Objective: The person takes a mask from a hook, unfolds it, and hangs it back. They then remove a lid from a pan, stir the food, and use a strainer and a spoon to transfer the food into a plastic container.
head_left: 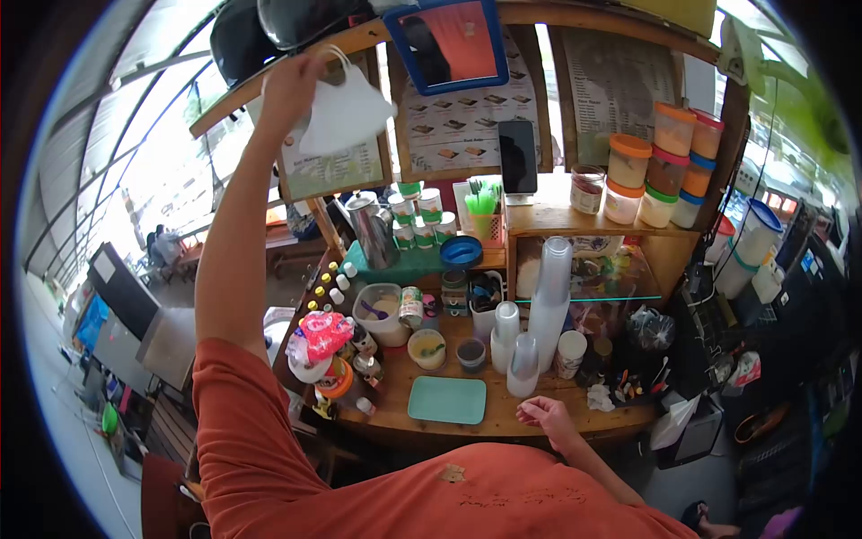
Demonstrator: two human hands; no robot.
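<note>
Raised high at the upper left, my left hand (294, 87) is closed on a white bag-like thing with a thin loop handle (346, 115), which hangs in front of a menu board. My right hand (546, 419) is low at the counter's front edge, its fingers loosely bent and nothing visible in them. Just beyond it stand a short stack of clear plastic cups (523, 366) and a taller stack (549, 301). A mint-green tray (447, 400) lies left of the right hand. Behind the tray sit a tub with yellowish contents (426, 349) and a small dark-filled cup (470, 354).
A wooden counter (395, 420) holds bottles, a white tub with a purple scoop (381, 310) and a metal pitcher (372, 232). Colored-lid containers (628, 162) stack on the right shelf beside a phone (518, 157). A blue-framed mirror (447, 45) hangs above.
</note>
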